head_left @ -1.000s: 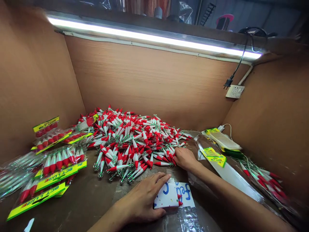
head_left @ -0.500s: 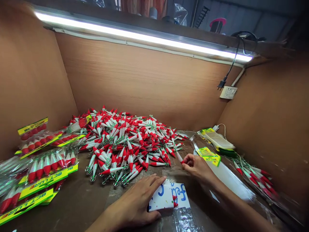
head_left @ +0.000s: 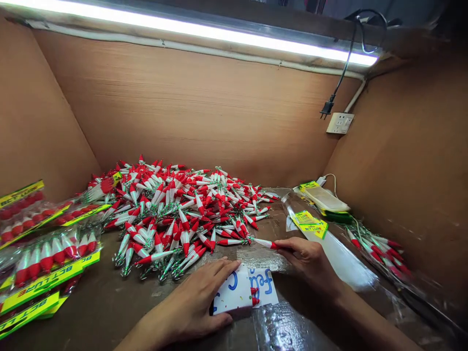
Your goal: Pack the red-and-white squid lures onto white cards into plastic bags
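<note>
My right hand pinches a red-and-white fishing lure by its red end, with the green-hooked tail pointing left at the pile. My left hand grips a small white box with blue handwriting, fingers over its top and thumb along the near side. Two red lure tips stick out of the box's right side, above a white flap. Behind both hands lies a big heap of the same lures, red and white with green hooks.
Packed lures with yellow cards lie at left. On the right are a yellow card on a clear bag, a stack of bags and loose lures. A plug hangs by a wall socket.
The view has tilted down and shifted right. My right hand has turned the lure from slanting to nearly level, its hook end now close to the heap. My left hand keeps its hold on the box.
</note>
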A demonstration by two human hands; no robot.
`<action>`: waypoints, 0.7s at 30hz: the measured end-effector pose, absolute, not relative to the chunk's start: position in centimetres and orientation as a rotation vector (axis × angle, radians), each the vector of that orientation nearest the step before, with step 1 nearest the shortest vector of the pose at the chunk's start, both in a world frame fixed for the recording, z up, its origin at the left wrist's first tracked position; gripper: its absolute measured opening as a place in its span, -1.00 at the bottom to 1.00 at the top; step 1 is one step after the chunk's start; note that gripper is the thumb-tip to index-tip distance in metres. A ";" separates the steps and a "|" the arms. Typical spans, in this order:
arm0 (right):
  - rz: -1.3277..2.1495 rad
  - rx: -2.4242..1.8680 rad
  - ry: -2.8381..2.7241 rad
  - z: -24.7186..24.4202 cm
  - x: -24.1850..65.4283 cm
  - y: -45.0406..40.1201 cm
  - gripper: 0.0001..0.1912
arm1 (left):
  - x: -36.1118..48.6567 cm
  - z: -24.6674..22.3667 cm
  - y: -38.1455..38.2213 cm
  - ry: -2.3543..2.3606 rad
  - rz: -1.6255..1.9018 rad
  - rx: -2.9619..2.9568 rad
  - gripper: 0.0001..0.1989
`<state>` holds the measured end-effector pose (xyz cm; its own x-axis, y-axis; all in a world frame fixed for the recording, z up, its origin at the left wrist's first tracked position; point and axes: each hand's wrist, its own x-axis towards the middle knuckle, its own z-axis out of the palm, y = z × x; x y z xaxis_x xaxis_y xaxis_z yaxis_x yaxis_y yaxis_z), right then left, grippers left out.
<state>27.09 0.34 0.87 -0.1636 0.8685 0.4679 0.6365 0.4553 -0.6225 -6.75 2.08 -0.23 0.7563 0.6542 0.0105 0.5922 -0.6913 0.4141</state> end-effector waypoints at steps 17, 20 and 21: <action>0.959 -1.343 -2.148 2.4 29.0 0.3 -0.83 | -6.7 -0.3 2.4 0.893 0.249 2.606 0.03; 0.873 -1.291 -2.195 1.1 26.3 0.1 -0.85 | -6.7 -0.2 2.3 0.885 0.264 2.610 0.03; 0.815 -1.273 -2.211 0.6 25.3 0.1 -0.86 | -6.7 -0.2 2.4 0.889 0.263 2.611 0.03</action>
